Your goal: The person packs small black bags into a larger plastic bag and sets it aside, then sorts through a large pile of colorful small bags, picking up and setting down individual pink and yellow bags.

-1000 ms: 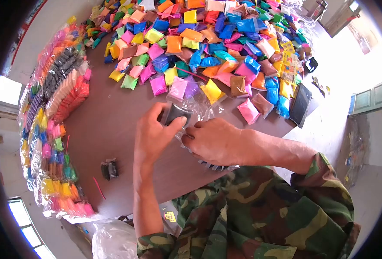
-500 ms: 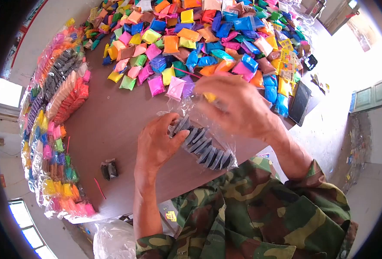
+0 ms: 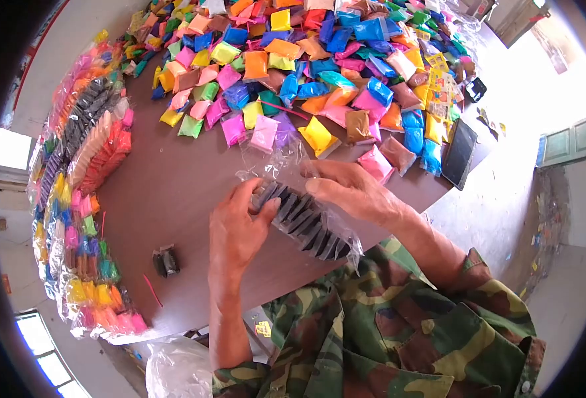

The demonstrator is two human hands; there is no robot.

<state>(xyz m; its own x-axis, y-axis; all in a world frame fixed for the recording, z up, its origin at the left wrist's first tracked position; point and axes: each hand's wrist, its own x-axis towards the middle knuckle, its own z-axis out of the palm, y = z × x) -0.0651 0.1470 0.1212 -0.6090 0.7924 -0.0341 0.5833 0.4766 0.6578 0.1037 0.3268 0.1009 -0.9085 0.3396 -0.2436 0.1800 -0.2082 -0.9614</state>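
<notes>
Camouflage cloth of the person's sleeve (image 3: 399,331) fills the near bottom of the view and hides the table's front edge on that side. Beside it a crumpled plastic bag (image 3: 174,368) is cut off by the frame.

Just beyond, the left hand (image 3: 236,229) has its fingers (image 3: 256,199) curled tight round the far end of a clear bag (image 3: 343,242). Inside this bag a row of grey packets (image 3: 299,215) stands on edge, packed close, running from the left hand back towards the body. The bag sits over the front part of the brown table (image 3: 167,179); whether it rests on the wood or is lifted cannot be told. The right hand (image 3: 349,189) lies across the top of the row, fingers nearly straight and tips on the film. Its underside is hidden, so a pinch cannot be made out.

Left of the hands the wood is bare, with only a small dark packet (image 3: 167,261) and a thin red stick (image 3: 152,290), both well apart from the hands. Filled bags (image 3: 84,152) line the left rim in a curving row. A black tablet (image 3: 460,154) lies at the right edge.

Farther off, loose coloured packets (image 3: 306,60) cover the far half. A yellow packet (image 3: 319,136) is nearest, just beyond the right hand. The heap's far end runs out of view.
</notes>
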